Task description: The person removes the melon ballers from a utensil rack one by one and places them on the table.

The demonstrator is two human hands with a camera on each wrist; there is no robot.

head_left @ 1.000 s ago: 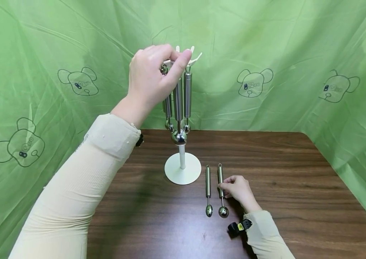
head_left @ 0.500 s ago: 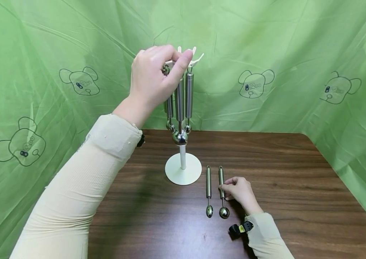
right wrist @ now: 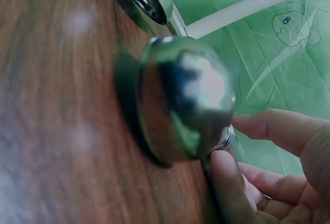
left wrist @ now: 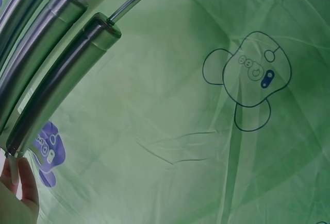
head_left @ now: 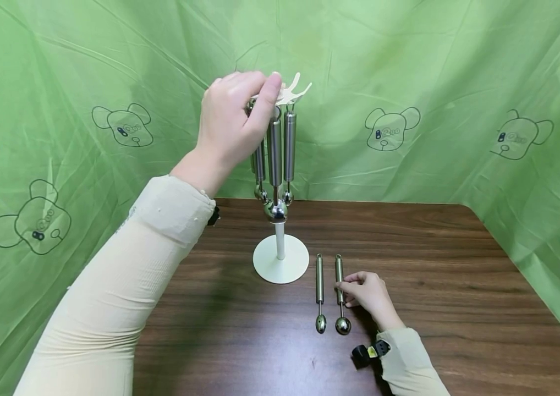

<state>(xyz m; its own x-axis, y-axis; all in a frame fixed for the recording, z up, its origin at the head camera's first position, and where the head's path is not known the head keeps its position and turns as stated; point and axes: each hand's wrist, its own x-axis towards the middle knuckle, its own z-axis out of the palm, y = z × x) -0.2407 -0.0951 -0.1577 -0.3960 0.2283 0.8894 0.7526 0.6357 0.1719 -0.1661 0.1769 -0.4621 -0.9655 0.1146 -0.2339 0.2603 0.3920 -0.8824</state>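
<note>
In the head view my left hand (head_left: 230,115) is raised, its fingers and thumb holding the top of a white stand (head_left: 281,269) with upturned hooks (head_left: 294,91). Several melon ballers (head_left: 274,151) with steel handles hang from it, bowls down; part of the top is hidden behind the hand. In the left wrist view, fingertips (left wrist: 28,185) are close to the handle ends (left wrist: 62,80). My right hand (head_left: 370,294) pinches the handle of a melon baller (head_left: 342,325) lying on the table; its rounded bowl (right wrist: 185,100) fills the right wrist view.
Left of the pinched one lies another melon baller (head_left: 319,280) with a narrower bowl. The brown wooden table (head_left: 458,286) runs back to a green cloth (head_left: 329,44) with bear-head drawings, which also hangs at both sides.
My left thumb has shifted slightly left at the stand's top, and more of the white hooks shows. The right hand keeps its pinch with hardly any movement.
</note>
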